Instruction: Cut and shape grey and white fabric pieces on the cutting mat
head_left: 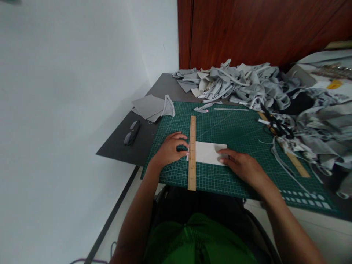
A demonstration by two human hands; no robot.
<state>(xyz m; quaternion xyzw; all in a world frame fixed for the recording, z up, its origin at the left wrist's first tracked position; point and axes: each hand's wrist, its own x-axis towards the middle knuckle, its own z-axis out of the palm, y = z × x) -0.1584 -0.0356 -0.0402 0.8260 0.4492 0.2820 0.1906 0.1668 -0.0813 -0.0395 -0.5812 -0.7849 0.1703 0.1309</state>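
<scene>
A wooden ruler point(192, 154) lies lengthwise on the green cutting mat point(220, 124), across the left edge of a pale rectangular piece of fabric point(208, 152). My left hand point(170, 148) rests on the mat just left of the ruler, fingertips touching the ruler and the fabric's left edge. My right hand point(242, 165) lies flat on the fabric's right end, fingers apart, pressing it down. Neither hand grips anything.
A heap of grey fabric scraps point(233, 86) fills the back and right of the table. Folded grey pieces point(152, 107) and dark glasses point(132, 132) lie left of the mat. A second wooden ruler point(291, 157) and scissors point(275, 124) sit at the right. White wall at left.
</scene>
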